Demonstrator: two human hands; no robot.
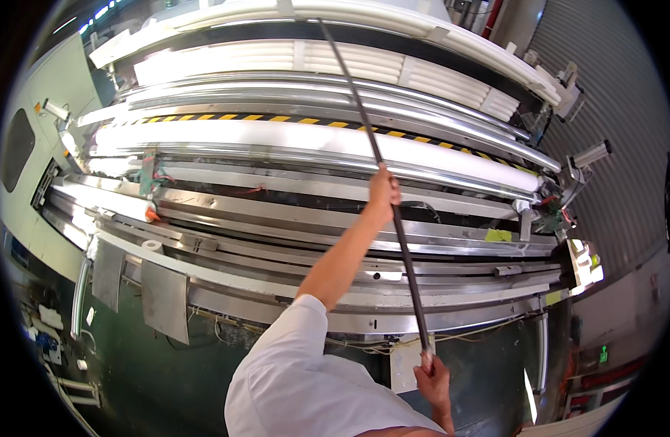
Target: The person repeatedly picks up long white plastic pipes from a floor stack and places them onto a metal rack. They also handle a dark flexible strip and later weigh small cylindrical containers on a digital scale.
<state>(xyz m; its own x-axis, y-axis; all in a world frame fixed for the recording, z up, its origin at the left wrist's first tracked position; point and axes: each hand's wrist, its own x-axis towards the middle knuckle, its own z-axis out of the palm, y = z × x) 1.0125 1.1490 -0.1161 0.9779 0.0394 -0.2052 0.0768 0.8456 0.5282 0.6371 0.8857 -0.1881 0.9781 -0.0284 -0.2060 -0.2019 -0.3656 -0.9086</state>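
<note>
Here's the long dark pole (404, 247), stiff-looking, likely tip-heavy; the grip's clamped on it, left hand (382, 192) mid-shaft, right hand (434, 380) at the near end, sensibly spread

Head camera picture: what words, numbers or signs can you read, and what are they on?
No words or numbers can be read.
Little green sign at the lower right: too small and blurred.
Black-and-yellow strip: just stripes, no readable letters.
Dark pole: no lettering visible.
</note>
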